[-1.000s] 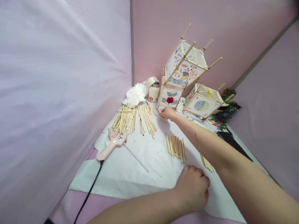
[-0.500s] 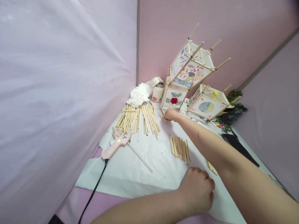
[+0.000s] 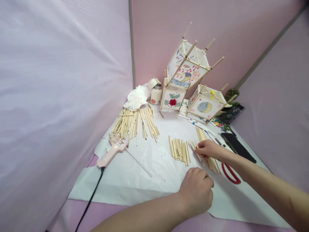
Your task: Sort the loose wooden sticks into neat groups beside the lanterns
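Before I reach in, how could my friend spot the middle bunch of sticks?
On the white sheet, find the fan of sticks at left and the right hand over more sticks at right. The middle bunch lies between them, past the left hand. Unlike its neighbours, no hand or crumpled white piece covers any of it.

head view | faces forward, down | near, above white sheet [image 3: 116, 183]

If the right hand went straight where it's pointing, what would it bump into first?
Past the pinched sticks in the right hand, probably the row of wooden sticks to its left. Its height is unclear, so it might pass over them.
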Demonstrator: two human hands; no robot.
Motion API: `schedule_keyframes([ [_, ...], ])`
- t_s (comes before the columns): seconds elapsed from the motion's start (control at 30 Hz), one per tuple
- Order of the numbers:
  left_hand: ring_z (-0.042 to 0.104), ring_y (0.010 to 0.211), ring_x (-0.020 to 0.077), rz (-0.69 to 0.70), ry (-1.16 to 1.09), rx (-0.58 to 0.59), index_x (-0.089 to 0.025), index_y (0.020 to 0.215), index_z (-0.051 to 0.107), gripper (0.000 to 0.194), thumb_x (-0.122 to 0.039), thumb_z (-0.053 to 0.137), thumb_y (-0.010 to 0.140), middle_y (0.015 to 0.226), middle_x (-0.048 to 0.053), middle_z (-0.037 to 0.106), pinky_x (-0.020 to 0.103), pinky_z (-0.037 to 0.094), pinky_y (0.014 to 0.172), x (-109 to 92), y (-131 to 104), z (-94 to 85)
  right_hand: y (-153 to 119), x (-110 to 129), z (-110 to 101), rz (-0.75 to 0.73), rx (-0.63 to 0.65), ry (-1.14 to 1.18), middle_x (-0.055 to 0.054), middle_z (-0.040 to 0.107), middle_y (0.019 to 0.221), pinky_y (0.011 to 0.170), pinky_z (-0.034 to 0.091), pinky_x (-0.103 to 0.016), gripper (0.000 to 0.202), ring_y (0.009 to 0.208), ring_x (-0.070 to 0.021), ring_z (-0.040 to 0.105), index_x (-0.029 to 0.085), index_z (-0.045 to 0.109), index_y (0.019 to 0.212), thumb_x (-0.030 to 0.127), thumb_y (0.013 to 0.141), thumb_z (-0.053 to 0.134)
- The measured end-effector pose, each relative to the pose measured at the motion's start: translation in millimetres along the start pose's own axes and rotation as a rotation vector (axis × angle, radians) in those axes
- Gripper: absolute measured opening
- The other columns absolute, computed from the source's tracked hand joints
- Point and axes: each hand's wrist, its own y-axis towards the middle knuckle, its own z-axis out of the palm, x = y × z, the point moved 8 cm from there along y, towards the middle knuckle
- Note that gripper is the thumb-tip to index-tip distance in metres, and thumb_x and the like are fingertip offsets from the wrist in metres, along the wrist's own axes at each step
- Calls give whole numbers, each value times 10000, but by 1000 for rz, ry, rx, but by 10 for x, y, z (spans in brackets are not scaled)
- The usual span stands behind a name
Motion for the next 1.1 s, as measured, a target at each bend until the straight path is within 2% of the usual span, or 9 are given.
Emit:
schedule_keyframes([
  [0.13,499,852,210,6,9,9,-147,885,628,151,-139,523,776,868,59,558,347,412,779,-14,-10,1,-113,38,223,-11,46,115,-11,619,638,557,489,-215,95,572,-124,584,156,604,786,234,737,625],
  [0.27,492,852,209,4,23,12,-157,877,613,128,-166,529,781,857,55,557,350,397,779,5,-21,29,-125,298,103,-60,5,-137,-69,702,898,551,489,-229,304,529,-117,610,138,612,1058,217,765,628],
  [0.37,493,868,211,-3,36,14,-167,881,604,124,-181,527,785,866,49,558,371,381,796,23,-21,41,-23,776,-112,-187,-80,-354,-71,714,910,548,469,-236,290,512,-114,608,142,642,1073,277,818,610],
  [0.47,498,888,215,-5,46,23,-173,898,604,136,-187,512,798,874,49,558,375,368,792,33,-24,58,217,1482,-197,-438,-168,-430,-52,722,809,622,469,-242,212,651,-155,645,165,700,980,282,842,590],
  [0.57,502,884,222,2,71,41,-165,894,603,133,-206,510,808,858,59,555,368,356,769,38,-31,98,621,2105,-119,-617,-255,-426,-47,732,890,723,473,-248,163,794,-172,659,184,733,908,233,829,599],
  [0.7,511,862,220,31,74,53,-154,873,581,133,-254,536,798,837,58,559,361,351,754,42,-23,154,1302,2560,102,-599,-350,-494,-55,728,984,836,453,-240,207,915,-182,651,182,745,944,177,834,569],
  [0.87,520,831,218,41,101,24,-164,800,516,130,-293,522,792,833,42,570,354,353,701,57,18,205,1902,2705,280,-486,-399,-528,-123,714,966,813,466,-271,191,912,-230,647,124,730,919,162,812,576],
  [1.0,538,851,212,-10,62,6,-171,821,515,97,-266,502,806,888,44,599,348,366,692,110,58,246,2148,2675,315,-385,-419,-535,-190,689,990,797,478,-292,210,944,-276,637,78,704,936,158,752,642],
  [1.1,549,845,199,-35,57,49,-165,785,519,101,-241,476,836,860,50,607,342,373,702,134,82,294,2241,2641,297,-328,-427,-518,-206,681,990,773,484,-287,258,944,-287,639,64,688,968,121,719,650],
])
